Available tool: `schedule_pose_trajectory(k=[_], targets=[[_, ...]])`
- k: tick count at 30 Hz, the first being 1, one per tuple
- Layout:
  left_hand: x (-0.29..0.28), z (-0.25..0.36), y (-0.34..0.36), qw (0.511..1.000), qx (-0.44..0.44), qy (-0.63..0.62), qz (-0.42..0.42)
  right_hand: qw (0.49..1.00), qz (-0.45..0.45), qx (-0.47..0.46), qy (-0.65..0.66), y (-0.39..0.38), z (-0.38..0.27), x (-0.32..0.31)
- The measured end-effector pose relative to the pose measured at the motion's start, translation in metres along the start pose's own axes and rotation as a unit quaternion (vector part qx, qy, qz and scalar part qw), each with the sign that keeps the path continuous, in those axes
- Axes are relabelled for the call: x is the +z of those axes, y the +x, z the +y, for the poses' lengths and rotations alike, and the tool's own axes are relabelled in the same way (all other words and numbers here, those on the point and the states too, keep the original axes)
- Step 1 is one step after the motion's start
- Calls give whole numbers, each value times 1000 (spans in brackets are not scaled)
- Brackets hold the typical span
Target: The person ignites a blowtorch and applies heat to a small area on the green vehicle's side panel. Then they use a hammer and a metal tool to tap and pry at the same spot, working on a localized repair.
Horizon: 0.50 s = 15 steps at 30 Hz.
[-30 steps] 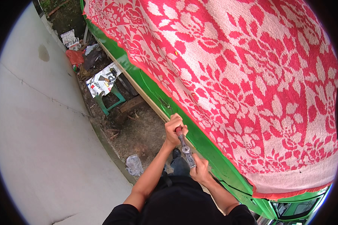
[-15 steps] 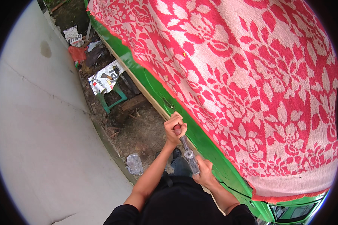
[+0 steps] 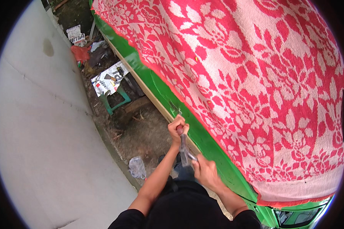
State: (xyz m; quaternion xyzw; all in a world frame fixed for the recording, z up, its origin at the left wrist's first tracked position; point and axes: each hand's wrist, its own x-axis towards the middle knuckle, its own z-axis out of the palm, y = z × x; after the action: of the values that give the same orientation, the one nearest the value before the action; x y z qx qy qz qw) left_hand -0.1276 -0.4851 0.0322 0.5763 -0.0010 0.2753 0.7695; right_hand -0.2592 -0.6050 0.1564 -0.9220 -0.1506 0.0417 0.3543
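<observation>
My left hand [image 3: 177, 128] is closed around a tool with a red handle [image 3: 180, 130], held at the side of the green vehicle body [image 3: 209, 145], near a crumpled, bare-looking patch [image 3: 176, 108]. My right hand [image 3: 205, 170] is closed on a grey metal hammer [image 3: 185, 154], blurred, with its head just below the red handle. The tool's working end is mostly hidden by my left hand. A red and pink floral cloth [image 3: 271, 99] drapes over the vehicle above both hands, and a pale wooden strip [image 3: 151, 95] runs along the panel's lower edge.
A pale curved wall [image 3: 53, 137] bounds the left side. On the dirt ground stands a green plastic stool [image 3: 120, 105] under a printed sheet [image 3: 105, 80]. Rubbish [image 3: 80, 53] lies farther back, a clear plastic bag [image 3: 137, 167] near my feet.
The hammer has turned and its head has shifted left, now blurred by motion. Both hands keep their grips. The scene has slid slightly right and down in the view.
</observation>
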Motion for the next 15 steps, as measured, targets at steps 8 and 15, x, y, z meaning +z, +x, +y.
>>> schedule_pose_trajectory(k=[8, 15], targets=[[-1, 4, -11, 991, 99, 14, -86, 997, 46, -42, 44, -11, -2, 5], [2, 15, -12, 983, 128, 44, -129, 996, 57, -31, 67, -10, 8, 8]])
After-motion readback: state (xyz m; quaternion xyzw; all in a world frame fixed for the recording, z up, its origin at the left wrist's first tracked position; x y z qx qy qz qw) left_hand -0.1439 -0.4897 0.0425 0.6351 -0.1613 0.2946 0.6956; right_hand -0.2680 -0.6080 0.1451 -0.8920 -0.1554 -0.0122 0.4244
